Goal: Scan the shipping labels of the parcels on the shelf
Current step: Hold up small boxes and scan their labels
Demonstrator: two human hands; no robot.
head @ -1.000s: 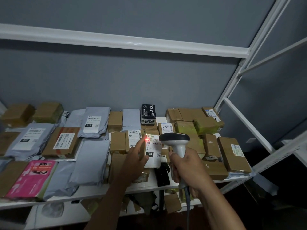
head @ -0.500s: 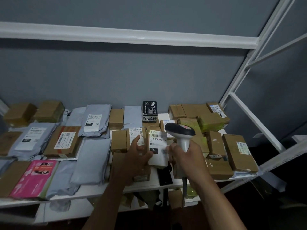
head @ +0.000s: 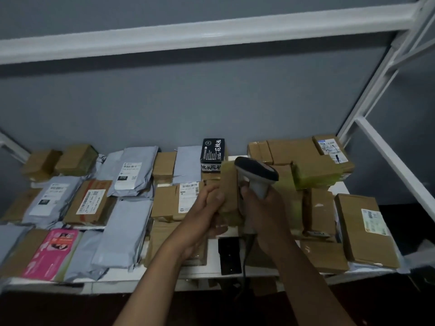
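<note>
Now the left hand (head: 207, 208) grips a blurred cardboard parcel (head: 229, 189), apparently upright, lifted over the shelf (head: 131, 284) near centre; just right, the right hand (head: 263, 208) wraps the scanner (head: 257, 175) handle.

Dim, flat indoor light w/ dark shadow along bottom of frame, motion blur over centre, wide-angle bending of shelf rail (head: 211, 34) at top & right edges.
</note>
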